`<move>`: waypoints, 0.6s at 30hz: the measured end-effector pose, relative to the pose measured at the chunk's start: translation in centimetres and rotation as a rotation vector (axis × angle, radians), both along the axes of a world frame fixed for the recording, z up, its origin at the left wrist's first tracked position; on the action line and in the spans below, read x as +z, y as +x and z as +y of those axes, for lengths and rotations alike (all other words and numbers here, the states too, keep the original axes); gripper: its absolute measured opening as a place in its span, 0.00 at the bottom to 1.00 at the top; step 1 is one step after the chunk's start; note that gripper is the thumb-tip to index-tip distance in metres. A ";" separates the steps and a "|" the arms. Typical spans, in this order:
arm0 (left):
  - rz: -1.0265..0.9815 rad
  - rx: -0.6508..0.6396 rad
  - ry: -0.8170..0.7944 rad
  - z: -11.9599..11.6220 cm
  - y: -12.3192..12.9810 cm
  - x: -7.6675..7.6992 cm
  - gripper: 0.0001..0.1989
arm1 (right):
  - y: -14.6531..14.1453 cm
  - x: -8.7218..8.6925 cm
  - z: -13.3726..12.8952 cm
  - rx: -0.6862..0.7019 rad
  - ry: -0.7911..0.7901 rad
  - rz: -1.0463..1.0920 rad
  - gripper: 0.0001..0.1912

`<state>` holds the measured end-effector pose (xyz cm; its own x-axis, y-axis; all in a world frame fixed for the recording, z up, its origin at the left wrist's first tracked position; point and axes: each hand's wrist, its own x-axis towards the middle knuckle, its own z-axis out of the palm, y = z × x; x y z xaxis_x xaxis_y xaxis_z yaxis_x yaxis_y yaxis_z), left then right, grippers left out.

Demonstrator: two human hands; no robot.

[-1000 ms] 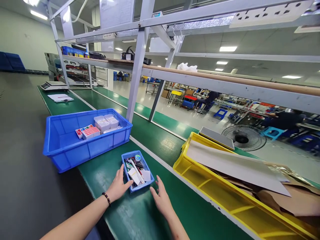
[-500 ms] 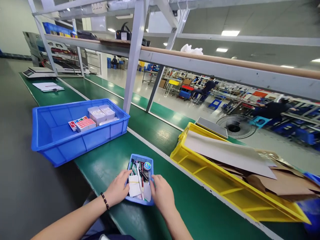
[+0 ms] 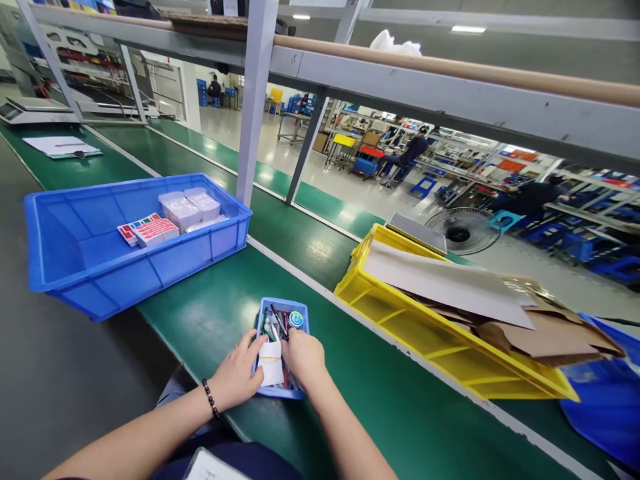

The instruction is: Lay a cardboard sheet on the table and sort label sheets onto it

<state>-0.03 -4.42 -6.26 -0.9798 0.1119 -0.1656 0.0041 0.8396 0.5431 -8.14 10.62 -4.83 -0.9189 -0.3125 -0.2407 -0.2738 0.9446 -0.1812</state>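
While the tray (image 3: 285,302) points lengthwise away, my half-open left hand (image 3: 236,379) is at its left rim, nearer the cards (image 3: 271,375); my right hand (image 3: 307,357) curls inside, grasp hidden.

Bright, even indoor light from ceiling lamp (image 3: 469,29); soft glare on green tabletop (image 3: 200,293); wide-angle stretch at edges; distant workbenches (image 3: 460,160) slightly soft.

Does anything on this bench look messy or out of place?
The brown paper sheets look untidy, jutting unevenly over the edge of the yellow crate. The small blue tray is jumbled too, its pens and cards mixed together. I see no spill.
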 end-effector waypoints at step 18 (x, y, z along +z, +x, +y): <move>0.073 -0.011 0.061 -0.3 0.0 -0.8 0.28 | 1.7 2.5 2.6 -0.006 -0.068 -0.022 0.12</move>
